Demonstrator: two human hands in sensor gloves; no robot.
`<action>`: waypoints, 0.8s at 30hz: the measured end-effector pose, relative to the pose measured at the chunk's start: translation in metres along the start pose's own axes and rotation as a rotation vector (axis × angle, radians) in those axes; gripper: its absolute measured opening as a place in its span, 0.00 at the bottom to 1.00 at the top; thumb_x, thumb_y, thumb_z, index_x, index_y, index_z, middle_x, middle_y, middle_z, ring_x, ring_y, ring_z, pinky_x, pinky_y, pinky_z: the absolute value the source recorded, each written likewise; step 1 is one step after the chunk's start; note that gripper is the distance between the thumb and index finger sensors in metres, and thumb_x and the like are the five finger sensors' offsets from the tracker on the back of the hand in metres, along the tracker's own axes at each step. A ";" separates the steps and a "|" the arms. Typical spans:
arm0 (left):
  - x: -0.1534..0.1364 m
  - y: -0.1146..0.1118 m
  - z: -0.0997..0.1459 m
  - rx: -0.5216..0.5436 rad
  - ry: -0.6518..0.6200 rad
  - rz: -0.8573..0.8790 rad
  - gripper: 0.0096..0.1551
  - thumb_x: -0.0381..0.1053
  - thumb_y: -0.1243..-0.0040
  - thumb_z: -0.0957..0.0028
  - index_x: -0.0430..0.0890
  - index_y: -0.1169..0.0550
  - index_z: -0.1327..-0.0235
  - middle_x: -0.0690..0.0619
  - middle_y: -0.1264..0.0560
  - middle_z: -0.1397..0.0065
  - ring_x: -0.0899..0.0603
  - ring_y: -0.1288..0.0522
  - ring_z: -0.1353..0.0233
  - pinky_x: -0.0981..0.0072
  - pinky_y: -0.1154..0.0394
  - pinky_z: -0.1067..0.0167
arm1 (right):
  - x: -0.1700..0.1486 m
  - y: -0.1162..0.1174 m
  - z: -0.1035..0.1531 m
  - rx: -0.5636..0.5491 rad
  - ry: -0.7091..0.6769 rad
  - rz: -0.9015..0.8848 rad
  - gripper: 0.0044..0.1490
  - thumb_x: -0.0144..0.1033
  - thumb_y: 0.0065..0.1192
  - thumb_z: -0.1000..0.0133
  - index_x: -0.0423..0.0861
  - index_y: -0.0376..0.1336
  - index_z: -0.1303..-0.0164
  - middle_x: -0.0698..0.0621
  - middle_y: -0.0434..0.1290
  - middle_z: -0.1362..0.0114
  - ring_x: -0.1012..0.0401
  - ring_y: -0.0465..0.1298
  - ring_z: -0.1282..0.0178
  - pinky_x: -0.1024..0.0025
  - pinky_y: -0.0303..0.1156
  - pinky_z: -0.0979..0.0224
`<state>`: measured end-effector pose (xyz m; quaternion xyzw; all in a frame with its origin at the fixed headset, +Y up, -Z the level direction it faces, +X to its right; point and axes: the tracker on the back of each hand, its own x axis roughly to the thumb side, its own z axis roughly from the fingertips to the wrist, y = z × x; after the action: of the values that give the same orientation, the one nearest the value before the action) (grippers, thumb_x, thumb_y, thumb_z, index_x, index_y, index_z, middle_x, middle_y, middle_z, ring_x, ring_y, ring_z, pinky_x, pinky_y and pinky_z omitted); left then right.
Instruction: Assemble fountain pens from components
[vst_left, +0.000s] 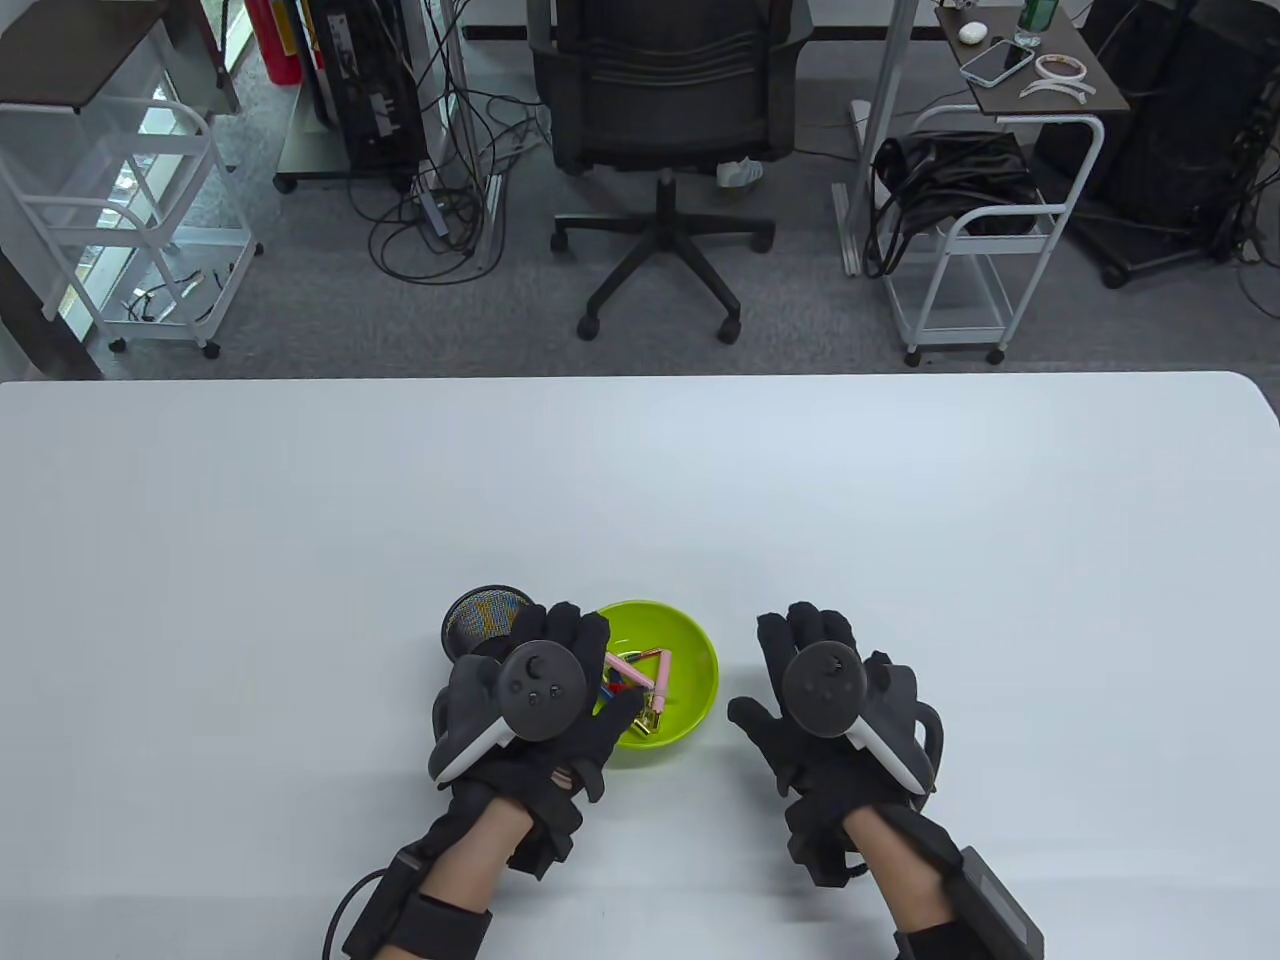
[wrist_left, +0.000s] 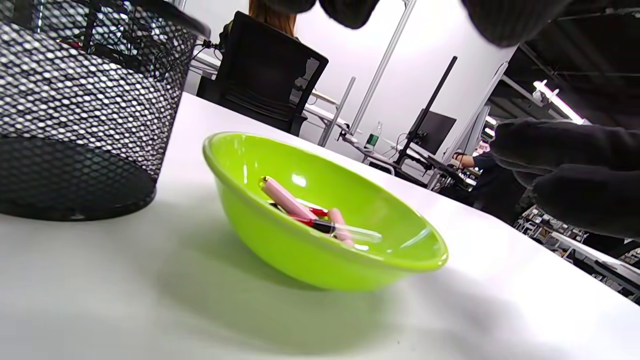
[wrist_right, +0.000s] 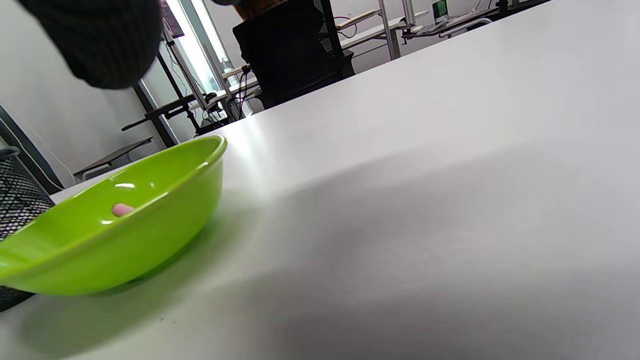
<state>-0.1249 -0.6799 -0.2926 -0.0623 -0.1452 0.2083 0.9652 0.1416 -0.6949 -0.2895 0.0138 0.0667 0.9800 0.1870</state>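
A green bowl (vst_left: 697, 668) stands on the white table near the front edge and holds several pen parts: pink barrels (vst_left: 663, 681), a gold-tipped piece and a red and black piece. It also shows in the left wrist view (wrist_left: 280, 245) with a pink barrel (wrist_left: 285, 199) and a clear tube (wrist_left: 360, 233), and in the right wrist view (wrist_right: 150, 220). My left hand (vst_left: 560, 680) hovers over the bowl's left rim, fingers spread, holding nothing. My right hand (vst_left: 815, 670) hovers just right of the bowl, fingers spread and empty.
A black mesh pen cup (vst_left: 478, 620) stands just left of the bowl, partly behind my left hand; it fills the left of the left wrist view (wrist_left: 75, 110). The white table (vst_left: 640, 500) stretches far beyond. An office chair (vst_left: 665, 120) stands behind it.
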 end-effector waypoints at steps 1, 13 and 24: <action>0.001 0.001 -0.001 0.008 -0.001 0.000 0.41 0.58 0.53 0.40 0.45 0.49 0.19 0.42 0.58 0.15 0.31 0.65 0.18 0.30 0.58 0.29 | 0.001 0.000 0.000 -0.003 -0.006 -0.001 0.55 0.62 0.60 0.51 0.57 0.40 0.18 0.53 0.37 0.13 0.49 0.39 0.11 0.29 0.40 0.21; 0.017 0.001 -0.011 0.033 -0.032 -0.193 0.30 0.38 0.46 0.46 0.47 0.31 0.28 0.41 0.33 0.21 0.30 0.36 0.23 0.34 0.37 0.32 | 0.006 0.003 0.006 0.049 -0.065 -0.008 0.55 0.63 0.59 0.50 0.55 0.42 0.18 0.51 0.41 0.13 0.47 0.42 0.12 0.29 0.44 0.22; 0.042 -0.006 -0.074 -0.340 0.060 -0.203 0.22 0.47 0.36 0.46 0.46 0.22 0.38 0.44 0.21 0.39 0.40 0.19 0.49 0.40 0.25 0.49 | 0.009 0.006 0.005 0.107 -0.093 -0.036 0.55 0.63 0.58 0.50 0.54 0.41 0.18 0.49 0.42 0.13 0.46 0.44 0.13 0.29 0.46 0.23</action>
<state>-0.0633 -0.6722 -0.3516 -0.2156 -0.1549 0.0807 0.9608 0.1320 -0.6962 -0.2837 0.0679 0.1103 0.9698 0.2066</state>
